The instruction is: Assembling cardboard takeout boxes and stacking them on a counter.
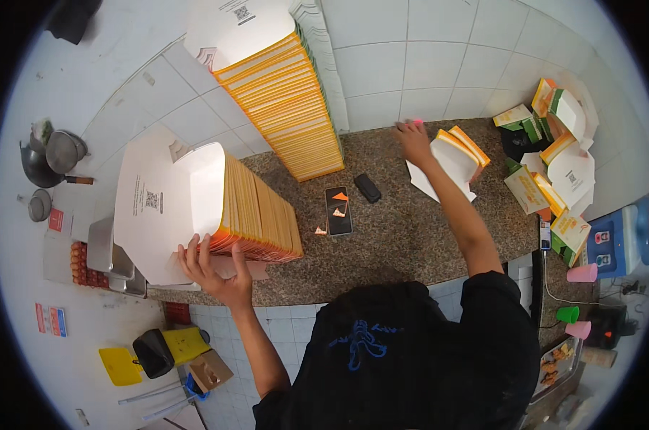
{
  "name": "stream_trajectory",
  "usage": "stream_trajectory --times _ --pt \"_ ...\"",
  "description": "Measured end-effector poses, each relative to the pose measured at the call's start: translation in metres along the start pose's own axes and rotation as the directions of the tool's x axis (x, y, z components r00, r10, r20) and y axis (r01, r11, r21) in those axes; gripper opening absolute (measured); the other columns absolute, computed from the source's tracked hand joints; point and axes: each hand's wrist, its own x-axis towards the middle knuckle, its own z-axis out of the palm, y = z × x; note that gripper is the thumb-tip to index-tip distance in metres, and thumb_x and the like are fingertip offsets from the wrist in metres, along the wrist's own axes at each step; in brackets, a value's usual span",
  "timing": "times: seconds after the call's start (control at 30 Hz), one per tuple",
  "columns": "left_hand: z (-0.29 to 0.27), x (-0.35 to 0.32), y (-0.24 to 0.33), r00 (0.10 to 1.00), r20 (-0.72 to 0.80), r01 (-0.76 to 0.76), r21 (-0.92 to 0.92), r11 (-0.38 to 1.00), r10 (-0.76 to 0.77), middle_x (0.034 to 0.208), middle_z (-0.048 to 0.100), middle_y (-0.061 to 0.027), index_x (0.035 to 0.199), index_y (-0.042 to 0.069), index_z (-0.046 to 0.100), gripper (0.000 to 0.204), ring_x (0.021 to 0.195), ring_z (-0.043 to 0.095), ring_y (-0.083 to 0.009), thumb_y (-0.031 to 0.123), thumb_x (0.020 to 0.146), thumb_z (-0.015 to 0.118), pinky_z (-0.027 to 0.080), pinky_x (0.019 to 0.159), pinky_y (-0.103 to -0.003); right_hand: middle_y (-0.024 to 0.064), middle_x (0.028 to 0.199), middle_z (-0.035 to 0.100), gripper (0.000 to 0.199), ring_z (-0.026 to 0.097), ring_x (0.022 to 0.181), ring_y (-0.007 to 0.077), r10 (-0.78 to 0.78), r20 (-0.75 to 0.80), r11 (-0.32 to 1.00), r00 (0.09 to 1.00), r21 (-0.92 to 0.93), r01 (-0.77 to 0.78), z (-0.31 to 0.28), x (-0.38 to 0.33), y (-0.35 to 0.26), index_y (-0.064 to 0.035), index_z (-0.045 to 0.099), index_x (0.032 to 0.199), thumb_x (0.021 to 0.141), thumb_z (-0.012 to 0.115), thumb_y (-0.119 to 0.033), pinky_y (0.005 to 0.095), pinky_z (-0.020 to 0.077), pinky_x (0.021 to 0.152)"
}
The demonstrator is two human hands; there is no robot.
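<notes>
My left hand [211,271] grips the near end of a thick stack of flat white-and-orange cardboard box blanks [238,211] lying on the speckled stone counter [396,236]. My right hand [413,140] reaches far across the counter, fingers spread, resting by a small pile of folded white-and-orange boxes [455,159]; whether it holds one I cannot tell. A second tall stack of flat blanks [281,107] leans against the tiled wall behind.
A black phone [338,211] and a small dark box [367,188] lie mid-counter. Assembled boxes [554,165] are heaped at the right. Pink and green cups [581,273] stand at the lower right. Pots [55,154] hang left; a yellow dustpan [120,365] is below.
</notes>
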Motion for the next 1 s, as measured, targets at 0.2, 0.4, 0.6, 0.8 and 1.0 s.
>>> stream_trajectory --times 0.2,0.4,0.6,0.8,1.0 --pt "-0.003 -0.003 0.006 0.995 -0.076 0.062 0.036 0.997 -0.059 0.136 0.054 -0.0101 0.129 0.010 0.058 0.046 0.139 0.036 -0.0384 0.014 0.085 0.073 0.028 0.115 -0.054 0.0045 0.144 0.050 0.033 0.038 0.140 0.0281 -0.126 0.067 0.876 0.990 -0.460 0.143 0.069 -0.062 0.090 -0.0213 0.067 0.120 0.090 0.054 -0.019 0.0546 0.0212 0.119" --pt "-0.019 0.015 0.009 0.996 -0.032 0.081 0.029 0.996 -0.080 0.126 0.059 -0.0117 0.119 0.009 0.064 0.038 0.129 0.045 -0.0376 0.011 0.082 0.073 0.034 0.110 -0.050 0.0074 0.117 0.068 0.026 0.051 0.128 0.0293 0.123 0.193 0.924 0.974 -0.381 -0.042 0.046 -0.037 0.112 -0.0126 0.071 0.110 0.089 0.056 -0.017 0.0529 0.0297 0.114" --pt "-0.033 0.019 0.003 0.999 -0.006 0.050 -0.051 0.997 -0.051 0.114 0.063 -0.0076 0.109 0.011 0.071 0.032 0.115 0.054 -0.0328 0.012 0.078 0.077 0.040 0.104 -0.048 0.0161 0.110 0.068 0.023 0.061 0.108 0.0369 0.288 0.088 0.931 0.954 0.209 -0.300 -0.049 0.024 0.115 -0.0079 0.066 0.104 0.083 0.059 -0.006 0.0449 0.0480 0.092" --pt "-0.031 0.025 0.012 0.997 -0.019 0.071 -0.044 0.996 -0.072 0.109 0.063 -0.0052 0.104 0.013 0.072 0.035 0.115 0.053 -0.0324 0.017 0.071 0.084 0.040 0.105 -0.050 0.0183 0.098 0.070 0.036 0.067 0.090 0.0296 -0.142 0.042 0.709 0.989 0.701 0.073 -0.115 0.092 0.028 0.0039 0.061 0.110 0.082 0.069 -0.018 0.0402 0.0514 0.081" --pt "-0.013 0.011 0.010 0.985 -0.140 0.100 -0.004 0.995 -0.100 0.108 0.062 -0.0013 0.098 0.017 0.071 0.033 0.118 0.050 -0.0307 0.019 0.068 0.086 0.037 0.102 -0.049 0.0094 0.112 0.071 0.044 0.062 0.101 0.0117 -0.499 -0.031 0.307 0.866 0.928 0.210 -0.254 0.136 -0.190 0.0012 0.061 0.128 0.090 0.068 -0.020 0.0298 0.0484 0.090"
